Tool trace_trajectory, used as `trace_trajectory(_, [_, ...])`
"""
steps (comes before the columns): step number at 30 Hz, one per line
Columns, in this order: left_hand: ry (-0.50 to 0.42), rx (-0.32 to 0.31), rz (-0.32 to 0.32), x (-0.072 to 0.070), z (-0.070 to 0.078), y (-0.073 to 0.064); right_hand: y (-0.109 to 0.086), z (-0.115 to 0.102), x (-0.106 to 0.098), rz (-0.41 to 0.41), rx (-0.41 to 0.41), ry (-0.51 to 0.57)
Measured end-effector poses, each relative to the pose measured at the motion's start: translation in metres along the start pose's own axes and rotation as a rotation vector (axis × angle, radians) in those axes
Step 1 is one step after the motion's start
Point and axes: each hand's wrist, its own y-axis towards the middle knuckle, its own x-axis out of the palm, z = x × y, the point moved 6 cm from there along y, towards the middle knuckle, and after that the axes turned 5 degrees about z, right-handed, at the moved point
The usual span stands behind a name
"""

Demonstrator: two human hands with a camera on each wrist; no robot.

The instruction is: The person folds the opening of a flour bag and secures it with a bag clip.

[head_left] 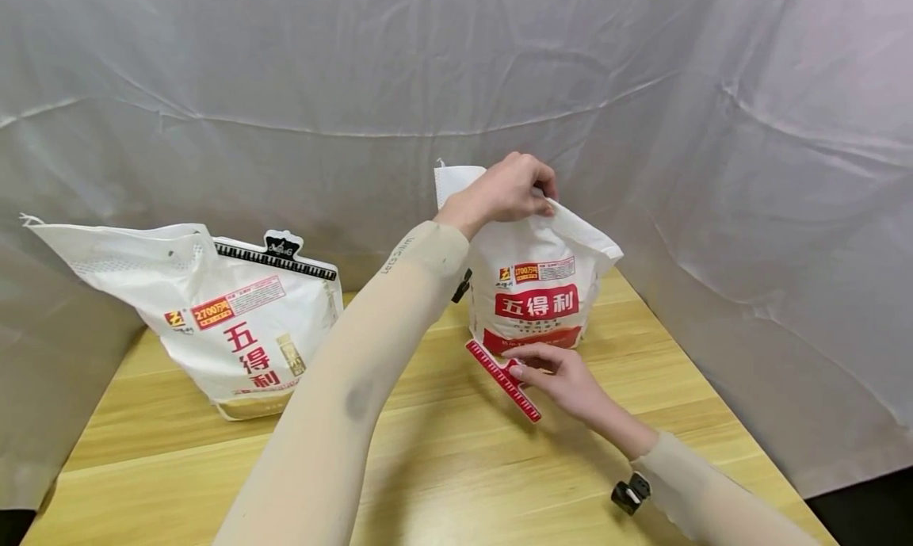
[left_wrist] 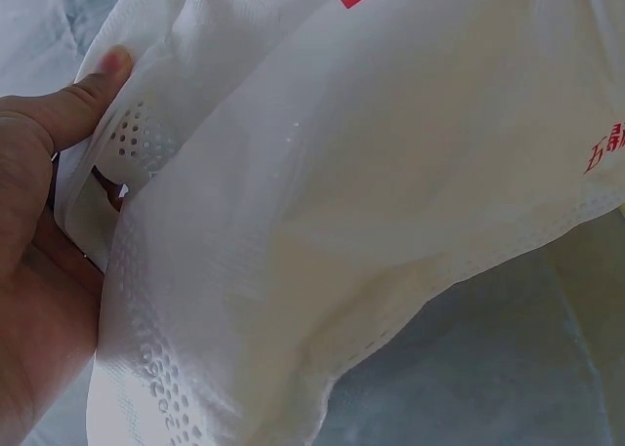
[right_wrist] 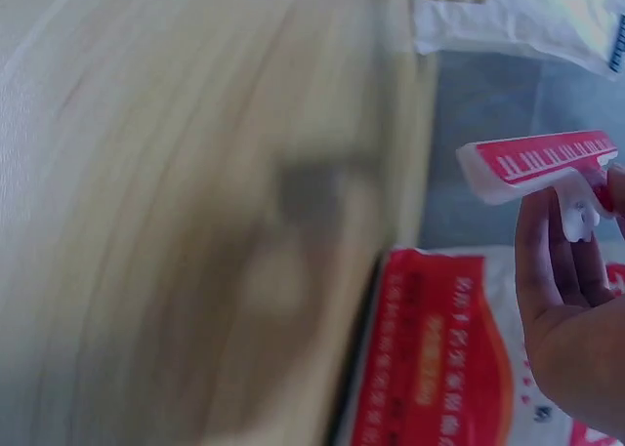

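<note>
My left hand grips the folded top of a white flour bag with red printing, standing at the back right of the table. In the left wrist view, the thumb presses on the bag's cloth near its perforated handle slot, with the other fingers behind it. Low in front of that bag, my right hand pinches a long red sealing clip by its handle. The right wrist view shows the clip with a white piano-key pattern, held apart from the bag.
A second white flour bag stands at the left, its top folded and held by a black sealing clip. Both bags rest on a wooden table. Grey cloth hangs around the back and sides.
</note>
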Motion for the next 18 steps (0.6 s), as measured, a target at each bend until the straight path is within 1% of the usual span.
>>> trace_trajectory(5, [0.011, -0.007, -0.003, -0.001, -0.001, 0.000, -0.004, -0.016, -0.021, 0.081, -0.069, -0.045])
trace_trajectory(7, [0.017, -0.009, -0.005, -0.001, -0.002, 0.000, -0.005, -0.022, -0.031, 0.118, -0.084, -0.067])
trace_trajectory(9, [0.025, -0.005, -0.002, -0.002, -0.002, 0.000, -0.006, -0.026, -0.042, 0.157, -0.072, -0.081])
trace_trajectory(11, [0.029, -0.001, 0.001, -0.002, -0.002, 0.000, -0.008, -0.028, -0.055, 0.199, -0.031, -0.109])
trace_trajectory(14, [0.031, 0.002, 0.004, -0.002, -0.003, -0.001, -0.010, -0.033, -0.072, 0.235, 0.003, -0.112])
trace_trajectory(16, [0.030, 0.003, 0.004, -0.002, -0.003, -0.001, -0.011, -0.039, -0.083, 0.263, -0.011, -0.107])
trace_trajectory(18, [0.030, 0.005, 0.007, -0.002, -0.003, -0.001, -0.009, -0.047, -0.093, 0.288, -0.050, -0.098])
